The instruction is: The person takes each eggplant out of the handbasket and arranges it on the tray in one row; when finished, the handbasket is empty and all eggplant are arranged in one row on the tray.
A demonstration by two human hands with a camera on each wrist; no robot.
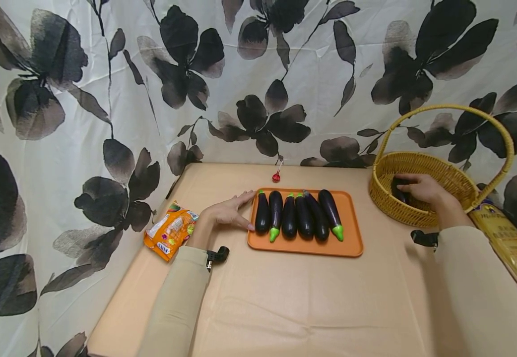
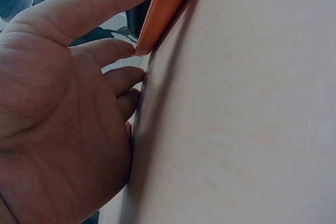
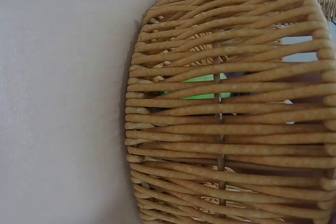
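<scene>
My right hand (image 1: 425,191) reaches into a wicker basket (image 1: 437,161) and grips a dark eggplant (image 1: 400,191) there. In the right wrist view the basket's woven side (image 3: 231,129) hides most of the hand; a bit of green (image 3: 202,86) shows through the gaps. At the left edge of an orange tray (image 1: 352,243), my left hand (image 1: 229,212) rests with its fingers extended, thumb and fingertips at the rim. The left wrist view shows that palm (image 2: 58,108) beside the tray's side (image 2: 157,14). Several purple eggplants (image 1: 304,216) with green caps lie in a row on the tray.
An orange snack bag (image 1: 170,231) lies left of the left forearm. Along the right edge is a yellow package (image 1: 508,248), partly behind the right sleeve. A small red ornament (image 1: 276,177) sits behind the tray, and a floral curtain (image 1: 249,74) closes off the back.
</scene>
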